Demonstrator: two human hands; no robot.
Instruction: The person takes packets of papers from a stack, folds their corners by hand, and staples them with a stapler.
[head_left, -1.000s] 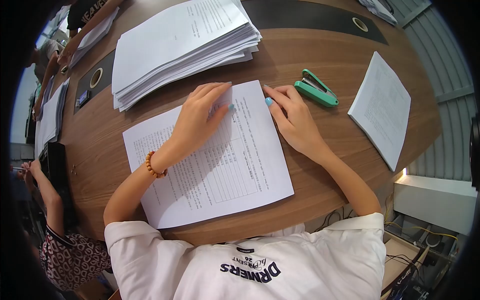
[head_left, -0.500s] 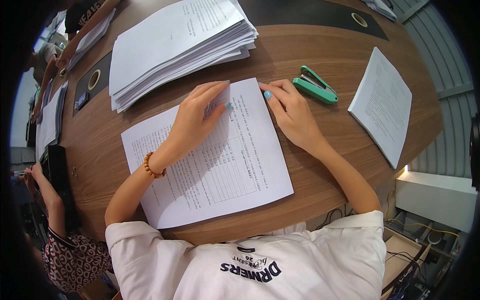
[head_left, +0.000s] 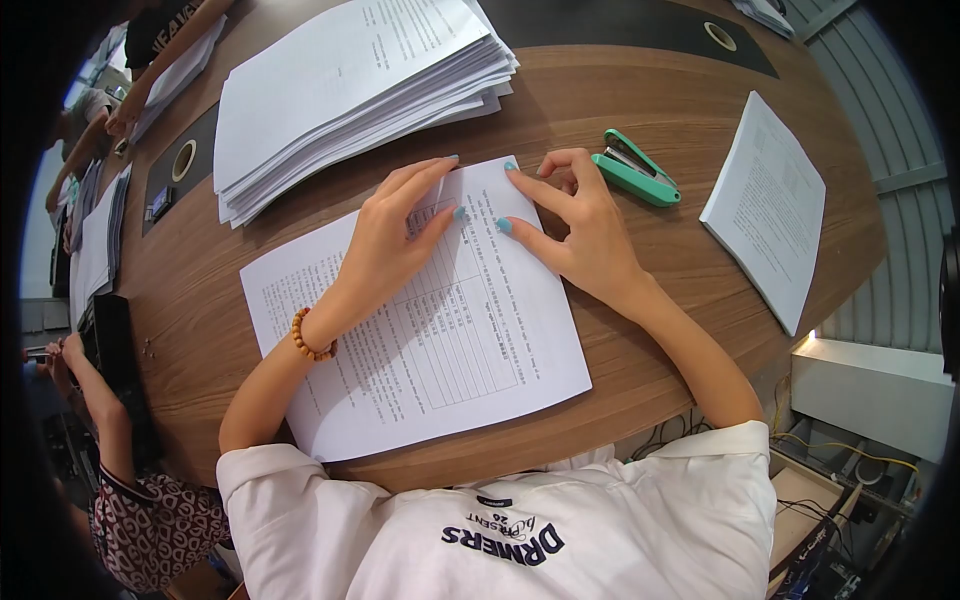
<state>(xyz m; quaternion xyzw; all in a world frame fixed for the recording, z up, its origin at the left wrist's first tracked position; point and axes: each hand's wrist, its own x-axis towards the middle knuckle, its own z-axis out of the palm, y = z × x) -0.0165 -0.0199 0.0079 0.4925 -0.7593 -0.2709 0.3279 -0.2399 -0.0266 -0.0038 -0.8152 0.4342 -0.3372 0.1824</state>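
Right fingers (head_left: pixel 545 195) shifted, over paper (head_left: pixel 440 330) (flat, printed)

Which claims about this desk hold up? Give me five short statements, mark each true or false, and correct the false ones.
1. The left hand is over the printed paper. True.
2. The beaded bracelet is on the right wrist. False: it is on the left wrist.
3. The stapler is green. True.
4. The right hand is holding the stapler. False: its thumb and forefinger reach over the edge of the printed paper, and the stapler lies on the table.
5. The stapler lies between the right hand and the thinner paper stack. True.
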